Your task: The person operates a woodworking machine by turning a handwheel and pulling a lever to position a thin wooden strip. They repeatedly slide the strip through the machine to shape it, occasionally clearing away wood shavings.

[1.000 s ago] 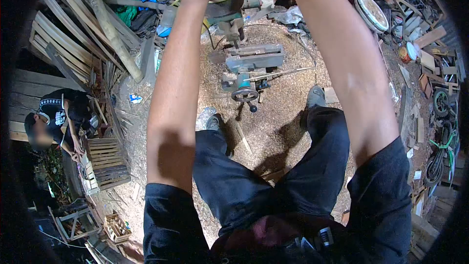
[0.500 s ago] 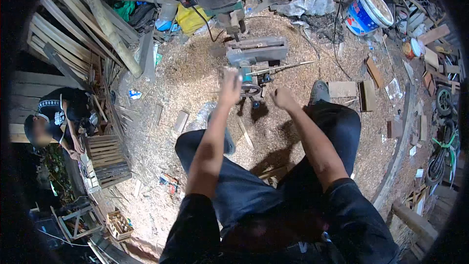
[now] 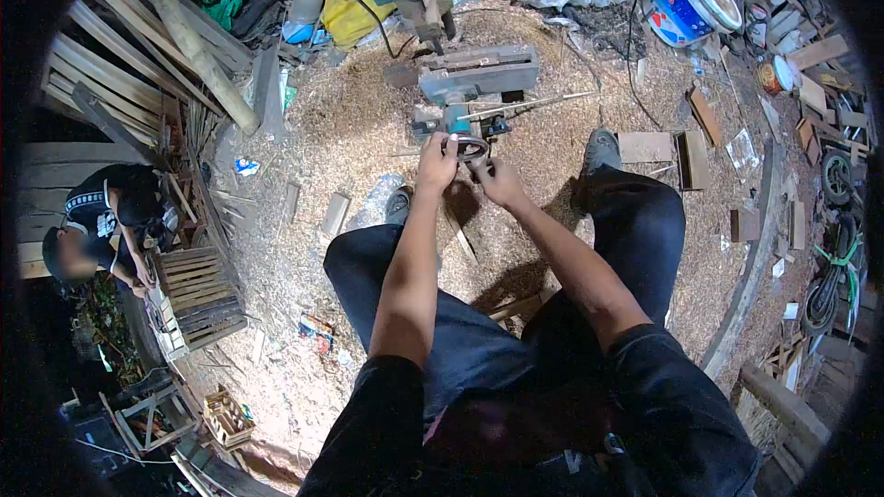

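My left hand (image 3: 438, 164) is closed on the left rim of a dark round handwheel (image 3: 471, 149). My right hand (image 3: 500, 182) is closed at the wheel's lower right, around its dark handle. Just beyond the wheel is a green machine part (image 3: 455, 118), and behind that a grey metal vise (image 3: 479, 74) with long jaws. A thin wooden stick (image 3: 543, 103) lies across the machine to the right. Above the vise hangs the machine's dark head (image 3: 431, 18).
Sawdust covers the floor (image 3: 368, 129). A paint bucket (image 3: 680, 14) stands at upper right, near a black cable (image 3: 635, 64). Wood blocks (image 3: 645, 147) lie right of my foot. A co-worker (image 3: 120, 212) sits at far left beside a slatted crate (image 3: 195, 290). Long boards (image 3: 110, 74) lean at upper left.
Both hands have come onto the handwheel; before, my left hand was blurred above its left side and my right fist was apart from it. The view has shifted slightly.
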Action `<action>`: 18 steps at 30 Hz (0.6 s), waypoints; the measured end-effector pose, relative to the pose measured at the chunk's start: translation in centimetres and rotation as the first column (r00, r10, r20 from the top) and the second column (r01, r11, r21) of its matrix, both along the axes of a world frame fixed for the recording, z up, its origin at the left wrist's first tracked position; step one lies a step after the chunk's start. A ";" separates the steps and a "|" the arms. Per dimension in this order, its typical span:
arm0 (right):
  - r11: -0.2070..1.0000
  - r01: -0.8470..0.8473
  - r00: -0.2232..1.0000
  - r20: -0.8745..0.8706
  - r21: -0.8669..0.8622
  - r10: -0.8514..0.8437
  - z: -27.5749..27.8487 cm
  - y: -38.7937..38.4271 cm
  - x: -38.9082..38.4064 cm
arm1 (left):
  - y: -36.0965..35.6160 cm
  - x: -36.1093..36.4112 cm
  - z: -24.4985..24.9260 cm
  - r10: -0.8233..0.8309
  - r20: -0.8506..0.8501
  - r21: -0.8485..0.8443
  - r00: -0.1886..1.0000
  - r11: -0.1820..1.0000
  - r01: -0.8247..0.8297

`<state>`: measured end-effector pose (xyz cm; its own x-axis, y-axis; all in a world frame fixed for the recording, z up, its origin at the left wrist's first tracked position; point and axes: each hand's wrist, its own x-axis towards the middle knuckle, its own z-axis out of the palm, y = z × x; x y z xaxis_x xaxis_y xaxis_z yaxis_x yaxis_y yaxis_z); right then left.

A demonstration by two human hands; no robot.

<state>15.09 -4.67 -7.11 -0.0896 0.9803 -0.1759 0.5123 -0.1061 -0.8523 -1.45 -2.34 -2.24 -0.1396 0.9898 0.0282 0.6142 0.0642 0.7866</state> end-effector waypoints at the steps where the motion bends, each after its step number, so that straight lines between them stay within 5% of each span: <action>1: 0.993 0.094 0.995 -0.024 0.068 -0.092 -1.2 0.7 0.3 | -0.1 0.1 0.3 0.003 -0.009 0.019 1.000 1.000 -0.002; 2: 0.974 0.185 0.982 -0.054 0.135 -0.179 -2.4 1.5 0.7 | -0.1 0.2 0.5 0.008 -0.018 0.039 1.000 0.999 -0.008; 5: 0.988 0.139 0.971 -0.189 -0.067 -0.149 -7.8 4.1 2.5 | -0.2 0.5 0.7 0.032 -0.043 0.059 0.999 0.998 -0.029; 7: 0.983 0.031 0.999 0.009 -0.179 -0.030 -6.1 3.8 2.0 | -0.3 0.3 0.3 0.030 -0.006 0.066 1.000 0.997 -0.030; 9: 0.998 0.041 0.981 0.191 -0.058 -0.029 -4.1 1.3 -1.2 | 0.0 -0.1 0.2 0.013 0.044 0.026 0.999 1.000 -0.015; 11: 0.999 0.040 0.999 -0.021 0.034 -0.039 -0.1 -0.1 -3.4 | -0.1 -0.5 0.2 -0.005 0.114 -0.073 0.994 0.997 0.014; 12: 0.989 0.010 0.993 -0.116 -0.144 -0.027 4.4 -0.5 -2.5 | -0.5 -0.1 2.2 0.010 0.092 -0.086 0.996 0.996 -0.002; 16: 0.961 0.061 0.998 0.003 -0.271 -0.063 -6.3 1.8 1.0 | -0.6 -0.4 2.2 -0.019 0.156 -0.016 0.988 1.000 0.022; 18: 0.994 0.018 0.994 0.113 -0.110 -0.005 -4.2 0.9 0.6 | -0.4 -0.7 1.6 0.016 0.252 -0.111 0.968 0.994 0.012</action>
